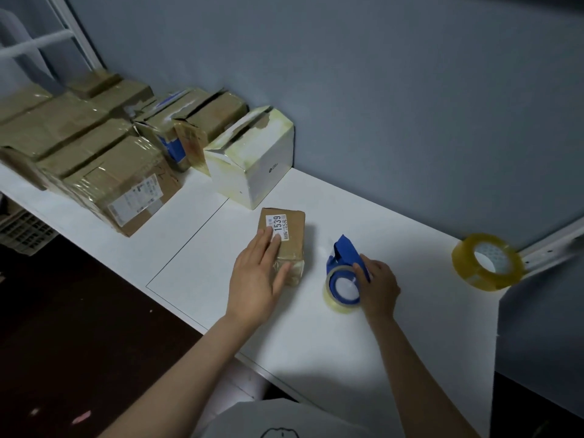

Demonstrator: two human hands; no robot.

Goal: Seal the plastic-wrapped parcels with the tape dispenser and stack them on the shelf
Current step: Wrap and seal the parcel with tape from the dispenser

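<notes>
The one legible number is "1539", printed in large dark digits on a white sticker (pixel 278 227) on the top face of the small brown parcel (pixel 284 248) on the table (pixel 395 327). Beside the digits runs a line of smaller print that seems to end in "5" and a character (too fine to read with confidence). Two fingers (pixel 274 245) of the left hand (pixel 257 276) lie over the sticker's near corner. The big brown carton (pixel 104 178) at the left carries a white shipping label (pixel 136 199) with barcodes, its print blurred beyond reading. The white box (pixel 252 162) bears a small round grey mark (pixel 272 168), also illegible.
</notes>
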